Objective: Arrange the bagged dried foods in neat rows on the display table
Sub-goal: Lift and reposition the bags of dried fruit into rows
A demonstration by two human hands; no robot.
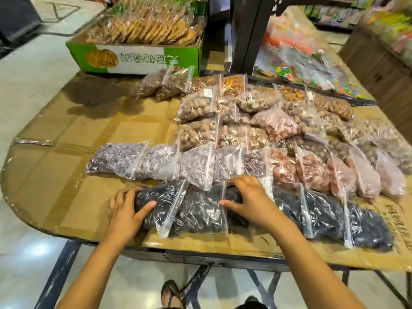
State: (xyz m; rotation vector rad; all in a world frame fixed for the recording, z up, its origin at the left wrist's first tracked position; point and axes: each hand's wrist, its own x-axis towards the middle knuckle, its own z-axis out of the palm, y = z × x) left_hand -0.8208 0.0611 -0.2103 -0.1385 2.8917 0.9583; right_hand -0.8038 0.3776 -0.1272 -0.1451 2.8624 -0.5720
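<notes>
Clear zip bags of dried foods lie in rows on the cardboard-covered display table [55, 175]. The front row holds black dried fruit bags [323, 215]. My left hand [124, 210] grips the left end of the leftmost black bag [160, 201], thumb on top. My right hand [249, 199] rests spread on the third black bag [234, 217], fingers touching the zip edge of the second bag [198, 212]. Behind them lies a row of purple-grey bags [124, 159] and pinkish bags [312, 172]. Farther back are tan nut bags [198, 105].
A green and white carton of packed biscuits [138, 56] stands at the table's back left. Colourful candy bags [296, 61] lie at the back right beside a dark post [247, 34]. Bare cardboard spreads to the left. Table legs and my feet show below.
</notes>
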